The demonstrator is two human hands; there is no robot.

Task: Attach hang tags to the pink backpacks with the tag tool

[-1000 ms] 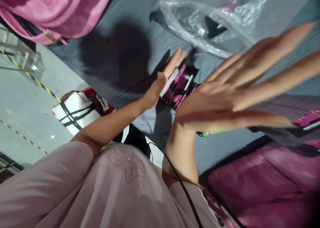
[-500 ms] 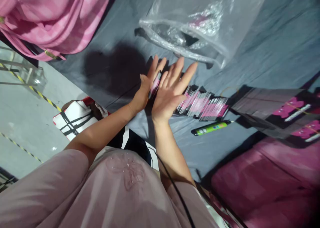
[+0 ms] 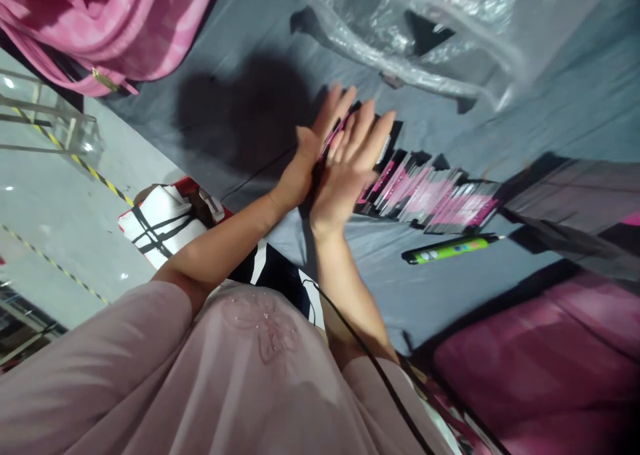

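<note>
step in hand: left hand (image 3: 299, 170) and right hand (image 3: 347, 172), fingers straight, palms clamped on a stack of pink packets (image 3: 331, 137) (at the row's (image 3: 435, 200) near end, above the grey sheet (image 3: 565, 122)). the next move calls for even pressure and flush edges.

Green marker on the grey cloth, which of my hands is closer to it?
Right. The right hand is nearer the green marker but apart from it; the marker lies beside the row of pink cards. The left hand lies beyond the right one, farther off.
</note>
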